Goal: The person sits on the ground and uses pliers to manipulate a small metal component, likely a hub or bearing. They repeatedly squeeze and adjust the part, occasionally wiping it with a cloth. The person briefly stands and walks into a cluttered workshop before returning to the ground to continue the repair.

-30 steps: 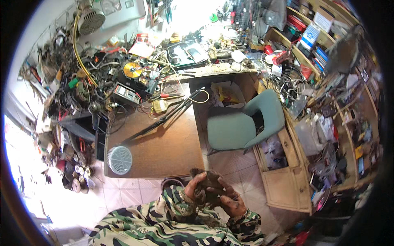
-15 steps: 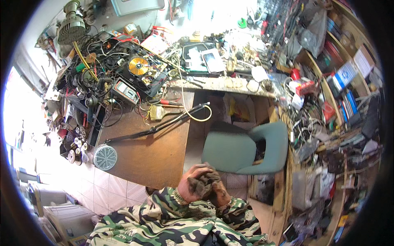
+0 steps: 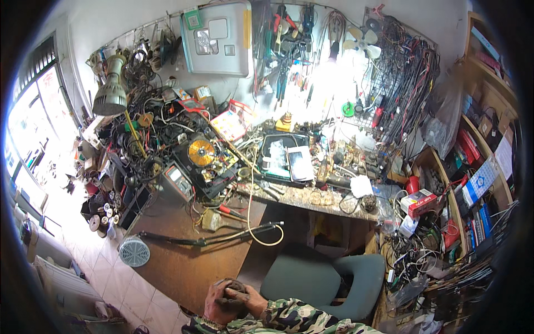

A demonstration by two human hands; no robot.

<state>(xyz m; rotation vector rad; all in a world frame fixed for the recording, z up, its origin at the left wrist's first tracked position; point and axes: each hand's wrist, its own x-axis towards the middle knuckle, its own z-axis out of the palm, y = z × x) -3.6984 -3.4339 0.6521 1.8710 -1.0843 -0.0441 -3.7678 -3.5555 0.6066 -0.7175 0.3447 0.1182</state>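
My left hand (image 3: pixel 217 304) and my right hand (image 3: pixel 253 301) are together at the lower middle, over the near edge of the brown table. Between them is a dark grey-brown crumpled cloth (image 3: pixel 236 290); both hands are closed around it, and the fingers partly hide it. On the table ahead lies a long black jointed arm (image 3: pixel 206 241) with a pale cable. Beyond it are a flat brush (image 3: pixel 214 221) and a red-handled tool (image 3: pixel 231 212). A round grey grille (image 3: pixel 134 252) sits at the table's left edge.
A green-grey chair (image 3: pixel 303 275) stands at the right of my hands. Behind the table, an opened device with a copper-coloured disc (image 3: pixel 201 152) and a multimeter (image 3: pixel 177 179) lie among tangled wires. A cluttered workbench (image 3: pixel 311 196) runs along the back; crowded shelves (image 3: pixel 473 139) rise at the right.
The view has tilted up, showing more of the back wall. My hands now appear lower and further left, still together around the cloth.
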